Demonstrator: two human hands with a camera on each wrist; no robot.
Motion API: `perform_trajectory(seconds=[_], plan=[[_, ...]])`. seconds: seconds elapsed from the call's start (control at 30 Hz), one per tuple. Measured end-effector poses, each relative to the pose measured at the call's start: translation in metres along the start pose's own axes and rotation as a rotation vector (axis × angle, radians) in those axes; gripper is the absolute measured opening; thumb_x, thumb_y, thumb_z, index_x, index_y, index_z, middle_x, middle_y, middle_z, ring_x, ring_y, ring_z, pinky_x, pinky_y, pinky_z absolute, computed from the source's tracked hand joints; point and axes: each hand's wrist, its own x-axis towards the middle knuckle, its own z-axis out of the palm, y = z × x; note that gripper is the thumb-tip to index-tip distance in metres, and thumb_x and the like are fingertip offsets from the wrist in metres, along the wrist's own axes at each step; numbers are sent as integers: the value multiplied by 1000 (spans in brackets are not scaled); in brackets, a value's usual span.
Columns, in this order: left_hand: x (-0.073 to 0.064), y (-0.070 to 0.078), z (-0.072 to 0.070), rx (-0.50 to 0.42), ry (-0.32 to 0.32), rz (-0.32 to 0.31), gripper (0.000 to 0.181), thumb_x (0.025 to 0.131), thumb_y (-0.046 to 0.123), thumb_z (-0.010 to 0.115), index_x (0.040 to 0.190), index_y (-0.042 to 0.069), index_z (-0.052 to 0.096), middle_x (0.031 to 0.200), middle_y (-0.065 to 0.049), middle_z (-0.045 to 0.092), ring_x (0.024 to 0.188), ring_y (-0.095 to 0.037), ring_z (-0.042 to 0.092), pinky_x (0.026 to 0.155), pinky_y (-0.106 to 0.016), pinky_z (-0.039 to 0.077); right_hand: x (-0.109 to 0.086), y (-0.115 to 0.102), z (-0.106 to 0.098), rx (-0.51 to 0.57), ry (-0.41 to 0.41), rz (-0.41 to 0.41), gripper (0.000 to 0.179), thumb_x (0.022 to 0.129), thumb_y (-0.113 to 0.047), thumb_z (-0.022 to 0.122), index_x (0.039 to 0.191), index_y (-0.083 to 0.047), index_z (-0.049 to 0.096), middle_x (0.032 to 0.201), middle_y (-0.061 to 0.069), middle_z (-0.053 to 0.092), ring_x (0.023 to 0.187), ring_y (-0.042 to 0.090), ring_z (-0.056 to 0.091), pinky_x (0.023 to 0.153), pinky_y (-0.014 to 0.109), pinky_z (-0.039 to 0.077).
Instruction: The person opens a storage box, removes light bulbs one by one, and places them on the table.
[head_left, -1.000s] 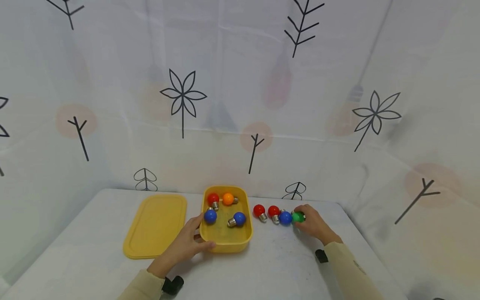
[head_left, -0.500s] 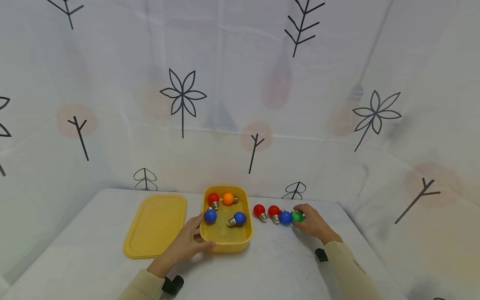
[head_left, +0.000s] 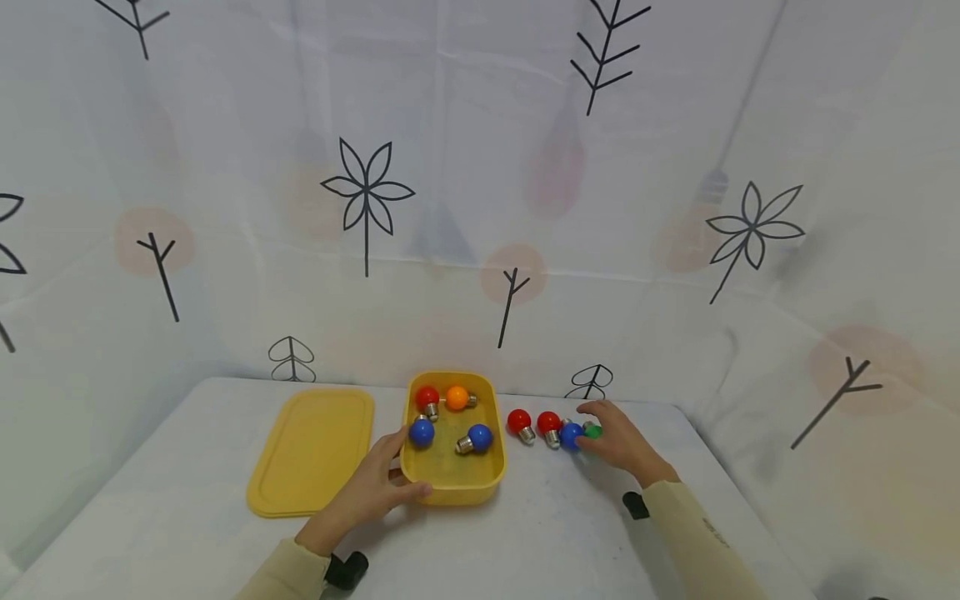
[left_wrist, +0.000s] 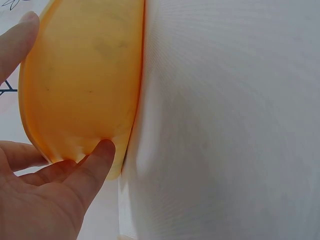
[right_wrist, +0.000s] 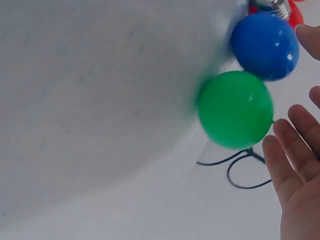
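My left hand (head_left: 366,493) holds a yellow plastic box (head_left: 454,497) at its near left corner, thumb against the front wall. In the left wrist view its fingertips (left_wrist: 104,149) press the box's side. Inside the box lie a red bulb (head_left: 427,397), an orange bulb (head_left: 456,397) and two blue bulbs. My right hand (head_left: 617,442) hovers around a blue bulb (head_left: 571,438) and a green bulb (head_left: 592,431), thumb and fingers spread. The right wrist view shows the green bulb (right_wrist: 235,110) touching the blue bulb (right_wrist: 266,46), with my fingers beside them.
Left of the box a flat yellow lid (head_left: 315,454) lies on the white table (head_left: 547,533). Two red bulbs, one (head_left: 519,422) nearer the box, lie in a row with the blue and green ones. A patterned cloth (head_left: 450,317) hangs behind the table.
My right hand has loosened from the green bulb and shifted left over the blue one, partly covering both. The left hand and the box have stayed in place.
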Motion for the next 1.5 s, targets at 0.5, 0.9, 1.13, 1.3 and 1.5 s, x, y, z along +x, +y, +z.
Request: perform_trajectory(seconds=[0.5, 0.9, 1.13, 1.3, 1.5], plan=[[-1, 0, -1, -15, 0, 3, 102, 75, 45, 79, 152, 8, 23, 147, -17, 32, 125, -31, 46, 96, -38, 48, 4, -48, 6, -22, 22, -77, 49, 81, -27, 77, 124, -12, 59, 129, 10, 51, 117, 33, 50, 96, 54, 46], [0, -2, 1, -6, -14, 6, 102, 76, 46, 78, 152, 10, 22, 149, -16, 30, 126, -30, 45, 97, -38, 48, 8, -71, 17, 12, 39, -118, 43, 83, -27, 74, 122, -15, 61, 124, 0, 55, 114, 24, 52, 96, 49, 48], [1, -1, 1, -2, -13, 5, 102, 75, 47, 78, 153, 11, 22, 149, -15, 29, 127, -31, 45, 98, -38, 47, 11, -84, 18, 23, 37, -144, 43, 84, -34, 73, 122, -18, 61, 124, -1, 55, 113, 24, 53, 95, 48, 49], [3, -1, 2, 2, -18, 6, 103, 75, 47, 78, 153, 10, 21, 150, -15, 27, 127, -30, 44, 99, -38, 47, 11, -93, 17, 4, 42, -190, 41, 86, -36, 71, 122, -18, 61, 123, -2, 56, 112, 23, 54, 96, 45, 49], [1, -2, 1, -1, -8, 16, 102, 75, 45, 79, 152, 8, 22, 149, -17, 28, 126, -32, 45, 97, -38, 47, 13, -106, 20, 10, 47, -260, 40, 87, -36, 70, 121, -17, 61, 123, -2, 56, 114, 21, 54, 99, 44, 47]])
